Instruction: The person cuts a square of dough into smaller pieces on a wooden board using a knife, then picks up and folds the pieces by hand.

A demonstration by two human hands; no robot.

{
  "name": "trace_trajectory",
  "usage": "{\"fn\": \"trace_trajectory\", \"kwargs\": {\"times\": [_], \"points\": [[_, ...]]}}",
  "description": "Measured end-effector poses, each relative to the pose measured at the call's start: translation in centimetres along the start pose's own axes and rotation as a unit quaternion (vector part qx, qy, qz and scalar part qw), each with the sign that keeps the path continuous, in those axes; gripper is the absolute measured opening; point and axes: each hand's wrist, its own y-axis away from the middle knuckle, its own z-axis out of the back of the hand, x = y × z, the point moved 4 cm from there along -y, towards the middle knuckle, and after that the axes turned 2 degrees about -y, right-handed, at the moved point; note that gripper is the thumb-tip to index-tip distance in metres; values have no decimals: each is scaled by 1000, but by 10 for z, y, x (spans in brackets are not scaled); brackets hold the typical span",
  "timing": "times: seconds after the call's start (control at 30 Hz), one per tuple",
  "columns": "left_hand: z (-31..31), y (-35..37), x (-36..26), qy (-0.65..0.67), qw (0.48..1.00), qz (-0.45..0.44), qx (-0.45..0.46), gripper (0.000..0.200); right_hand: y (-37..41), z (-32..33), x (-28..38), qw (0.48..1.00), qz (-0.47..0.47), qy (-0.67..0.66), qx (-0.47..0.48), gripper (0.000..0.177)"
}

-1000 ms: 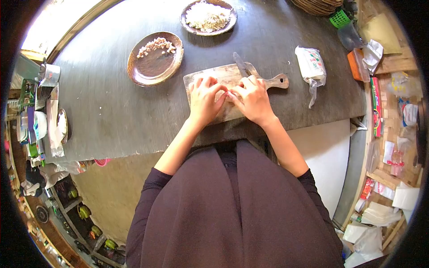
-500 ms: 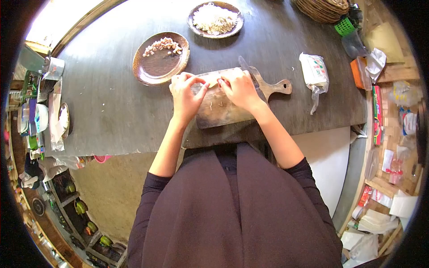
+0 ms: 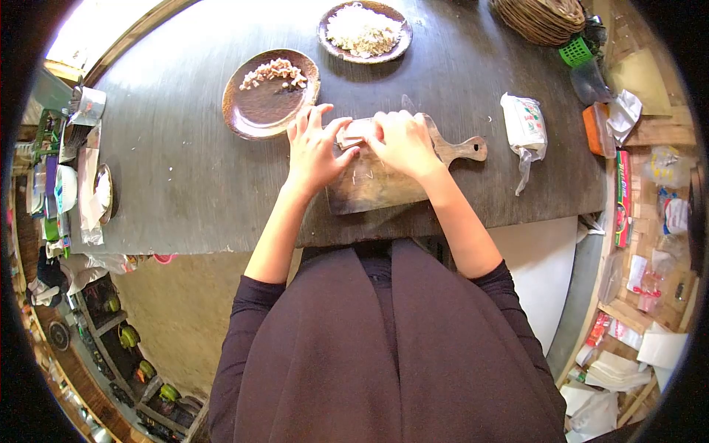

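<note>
My left hand (image 3: 317, 151) is over the left edge of a wooden cutting board (image 3: 380, 184), its fingers spread beside a small pale piece (image 3: 353, 134). My right hand (image 3: 406, 142) is closed at the right end of that piece, with its fingertips pressed together over the board. Small pale slivers (image 3: 363, 176) lie on the board below the hands. A knife blade, partly hidden, shows behind my right hand. Beyond my left hand is a brown plate (image 3: 258, 111) with small chopped pieces (image 3: 275, 71) on it.
Farther back stands a second plate (image 3: 323, 37) heaped with pale shreds (image 3: 363, 31). A white plastic packet (image 3: 524, 124) lies to the right of the board handle (image 3: 470, 148). Woven items (image 3: 543, 18) and a green basket (image 3: 575, 52) are at the back right.
The fingers of my left hand have opened and spread away from the pale piece. My right hand has stayed near it, its fingers curled a little more. The view has shifted slightly.
</note>
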Motion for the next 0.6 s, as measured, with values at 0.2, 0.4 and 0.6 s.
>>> {"fn": "trace_trajectory", "kwargs": {"times": [0.2, 0.4, 0.6], "points": [[-1, 0, 2, -6, 1000, 13, 1, 43, -2, 6, -8, 996, 63, -44, -52, 39], [5, 0, 1, -15, 1000, 20, 13, 44, -5, -1, -10, 994, 51, -94, -25, 40], [8, -1, 2, -30, 1000, 8, -2, 38, -7, 4, -7, 993, 72, -92, -30, 31]]}}
